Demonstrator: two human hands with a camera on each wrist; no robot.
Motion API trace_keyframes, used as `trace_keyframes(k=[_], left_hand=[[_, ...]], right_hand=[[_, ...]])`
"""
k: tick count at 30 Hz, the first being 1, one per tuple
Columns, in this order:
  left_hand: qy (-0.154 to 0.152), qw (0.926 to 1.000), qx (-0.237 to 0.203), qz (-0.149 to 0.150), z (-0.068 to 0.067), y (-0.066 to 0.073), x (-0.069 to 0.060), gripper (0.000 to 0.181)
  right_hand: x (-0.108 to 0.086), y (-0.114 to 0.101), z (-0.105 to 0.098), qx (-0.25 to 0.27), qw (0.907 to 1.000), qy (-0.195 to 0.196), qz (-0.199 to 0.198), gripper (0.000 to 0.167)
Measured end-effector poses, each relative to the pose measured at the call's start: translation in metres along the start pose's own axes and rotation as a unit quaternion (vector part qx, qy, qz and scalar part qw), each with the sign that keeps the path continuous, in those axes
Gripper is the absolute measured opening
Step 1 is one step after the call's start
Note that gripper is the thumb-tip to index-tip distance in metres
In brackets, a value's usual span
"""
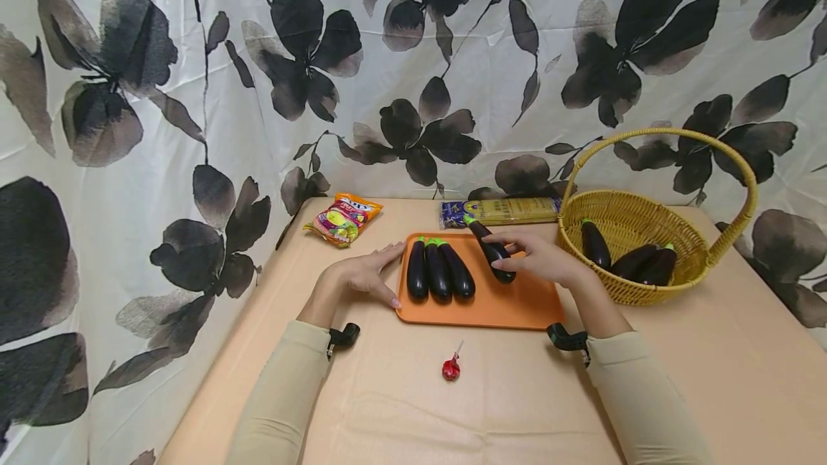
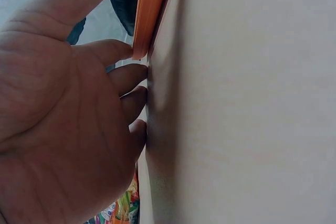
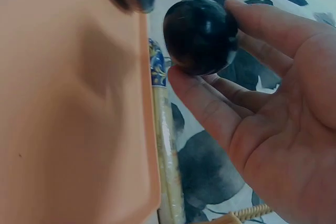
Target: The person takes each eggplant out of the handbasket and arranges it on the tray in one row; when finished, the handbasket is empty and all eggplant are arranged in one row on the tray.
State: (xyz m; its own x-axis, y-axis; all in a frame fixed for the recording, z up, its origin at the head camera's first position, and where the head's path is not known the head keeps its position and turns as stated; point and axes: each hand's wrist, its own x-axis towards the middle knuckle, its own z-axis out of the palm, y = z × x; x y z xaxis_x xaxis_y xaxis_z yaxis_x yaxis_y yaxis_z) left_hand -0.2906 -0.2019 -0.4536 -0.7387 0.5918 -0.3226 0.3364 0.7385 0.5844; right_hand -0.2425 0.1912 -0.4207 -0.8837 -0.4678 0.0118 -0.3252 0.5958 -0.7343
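Observation:
My right hand (image 1: 533,257) pinches a dark purple eggplant (image 1: 489,250) between thumb and fingers, over the right half of an orange tray (image 1: 517,307). In the right wrist view the eggplant's round end (image 3: 200,36) faces the camera, and a gap shows between it and the tray. Three more eggplants (image 1: 440,271) lie side by side on the tray's left half, green stems toward the back. At the tray's left edge rests my left hand (image 1: 359,271), thumb and fingers spread and touching the rim. The left wrist view shows its fingertips against the table beside the tray corner (image 2: 144,30).
A yellow wicker basket (image 1: 629,293) with a tall handle stands at the right, several eggplants (image 1: 646,264) inside. Behind the tray lie a pack of noodles (image 1: 510,212) and an orange snack bag (image 1: 344,219). A red lollipop (image 1: 451,368) lies in front.

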Motion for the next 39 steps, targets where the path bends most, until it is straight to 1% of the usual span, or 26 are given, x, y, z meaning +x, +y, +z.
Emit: trace_keyframes(k=[3,8,13,22,28,35,39], left_hand=[[0.001,1.0000,0.001,0.001,0.001,-0.001,0.001,0.139],[0.000,1.0000,0.002,0.001,0.001,-0.001,0.001,0.139],[0.001,1.0000,0.004,0.001,0.001,0.000,0.002,0.139],[0.000,1.0000,0.005,-0.003,0.002,0.001,0.003,0.138],[-0.002,1.0000,0.004,-0.004,0.001,0.000,0.004,0.138],[-0.001,1.0000,0.006,-0.004,0.001,-0.001,0.004,0.139],[-0.001,1.0000,0.005,-0.006,0.002,-0.002,0.005,0.139]], right_hand=[[0.002,-0.001,0.004,-0.024,0.9996,-0.014,0.000,0.055],[0.004,0.000,0.009,-0.045,0.9984,-0.035,-0.001,0.054],[0.005,0.003,0.013,-0.044,0.9978,-0.049,0.002,0.053],[0.007,0.004,0.017,-0.044,0.9966,-0.067,-0.018,0.051],[0.010,0.005,0.020,-0.053,0.9955,-0.075,-0.023,0.051],[0.010,0.006,0.022,-0.058,0.9948,-0.082,-0.015,0.052],[0.011,0.005,0.024,-0.052,0.9944,-0.091,-0.014,0.052]])
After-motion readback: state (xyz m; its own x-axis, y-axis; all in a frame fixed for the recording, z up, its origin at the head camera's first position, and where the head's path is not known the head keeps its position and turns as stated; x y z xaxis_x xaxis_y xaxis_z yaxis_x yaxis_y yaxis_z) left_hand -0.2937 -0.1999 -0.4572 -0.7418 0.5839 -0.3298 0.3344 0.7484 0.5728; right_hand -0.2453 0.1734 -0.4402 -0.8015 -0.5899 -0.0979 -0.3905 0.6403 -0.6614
